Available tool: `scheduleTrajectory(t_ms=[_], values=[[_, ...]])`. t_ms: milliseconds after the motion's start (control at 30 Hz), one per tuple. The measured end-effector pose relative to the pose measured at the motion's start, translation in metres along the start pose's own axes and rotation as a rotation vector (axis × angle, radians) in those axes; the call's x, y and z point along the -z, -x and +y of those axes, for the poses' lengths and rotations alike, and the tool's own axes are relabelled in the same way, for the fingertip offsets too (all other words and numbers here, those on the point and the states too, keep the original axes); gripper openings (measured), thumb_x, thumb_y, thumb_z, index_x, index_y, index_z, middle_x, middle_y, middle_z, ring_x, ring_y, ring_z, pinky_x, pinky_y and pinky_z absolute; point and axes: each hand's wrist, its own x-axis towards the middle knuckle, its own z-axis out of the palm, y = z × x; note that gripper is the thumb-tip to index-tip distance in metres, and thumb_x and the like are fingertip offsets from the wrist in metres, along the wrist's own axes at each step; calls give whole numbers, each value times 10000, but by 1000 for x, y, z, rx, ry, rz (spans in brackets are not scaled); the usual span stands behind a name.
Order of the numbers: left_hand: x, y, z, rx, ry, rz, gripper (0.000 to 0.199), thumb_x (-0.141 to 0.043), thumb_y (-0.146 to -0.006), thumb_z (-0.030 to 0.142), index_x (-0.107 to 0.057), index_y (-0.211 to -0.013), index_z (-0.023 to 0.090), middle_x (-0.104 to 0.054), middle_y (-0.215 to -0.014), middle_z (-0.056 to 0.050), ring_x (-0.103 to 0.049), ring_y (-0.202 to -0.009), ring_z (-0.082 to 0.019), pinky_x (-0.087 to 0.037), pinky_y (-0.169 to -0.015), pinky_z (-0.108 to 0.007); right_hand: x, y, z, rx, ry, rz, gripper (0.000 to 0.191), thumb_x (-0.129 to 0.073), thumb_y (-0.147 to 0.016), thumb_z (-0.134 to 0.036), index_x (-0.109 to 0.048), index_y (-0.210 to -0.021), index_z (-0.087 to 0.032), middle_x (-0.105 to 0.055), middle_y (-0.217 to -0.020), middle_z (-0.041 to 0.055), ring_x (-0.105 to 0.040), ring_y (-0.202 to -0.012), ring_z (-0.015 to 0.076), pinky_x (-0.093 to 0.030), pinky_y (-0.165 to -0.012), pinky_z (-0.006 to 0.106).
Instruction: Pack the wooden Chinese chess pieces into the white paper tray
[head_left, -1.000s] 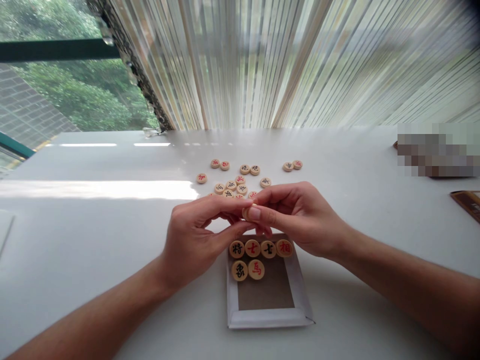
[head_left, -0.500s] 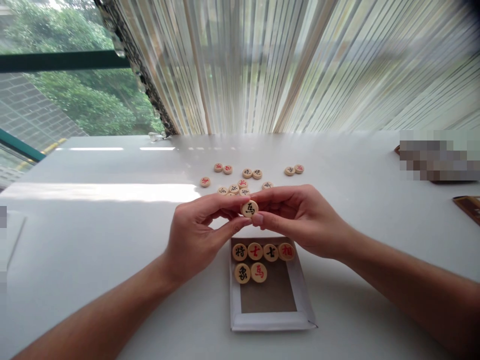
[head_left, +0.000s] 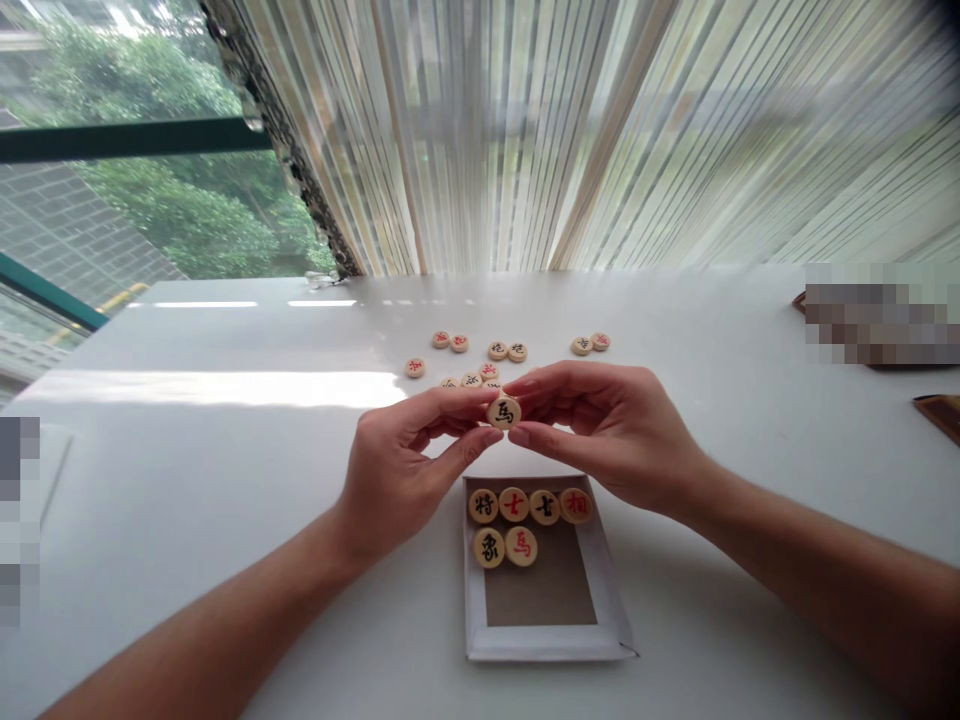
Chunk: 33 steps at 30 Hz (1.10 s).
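Note:
A round wooden Chinese chess piece (head_left: 504,413) with a black horse character is held upright, its face toward me. My left hand (head_left: 409,455) pinches it from the left between thumb and fingertips. From the right, my right hand (head_left: 611,430) grips its edge with thumb and index finger. Just below the hands lies a shallow white box (head_left: 551,643) with a brown inside. Several pieces fill its top row, among them a red one (head_left: 576,506) at the right end. Under that row are a black-marked piece (head_left: 489,548) and a red horse piece (head_left: 521,546).
Beyond my hands, several loose pieces are scattered on the white table (head_left: 300,450), including a pair with black marks (head_left: 507,352) and a red-marked one (head_left: 415,368). My fingers partly hide the nearest cluster. A brown object (head_left: 937,415) lies at the right edge.
The view has shifted slightly. My right thumb has slid from the piece's face to its lower right edge, and the right fingers have spread a little. The pieces in the box are unchanged.

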Motion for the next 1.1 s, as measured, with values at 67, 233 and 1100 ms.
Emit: scheduleTrajectory(t_ms=[67,233,1100], values=[[0,0,0,-15,-6,5,286,-863,-856,104,-817,-1122,198,-844,-1018,-15,-808,-871,-116,-690,-859,-191,0,0,1,22,11,-4,402,-953,-723,-55,-843,-1060,-243,-837,-942,7,-793,-854,144,-675,-813,236],[0,0,0,-19,-23,16,265,-876,-843,113,-813,-1091,183,-837,-990,-22,-807,-852,-130,-694,-838,-209,1,1,3,44,48,0,386,-962,-724,-83,-837,-1058,-233,-829,-954,18,-783,-851,156,-678,-805,266],[2,-2,3,-10,-42,-13,148,-855,-883,176,-835,-1030,181,-853,-958,-40,-818,-833,-157,-705,-792,-230,0,1,-3,-64,134,-13,306,-971,-748,-384,-883,-985,-212,-817,-808,57,-741,-691,181,-668,-649,300]])
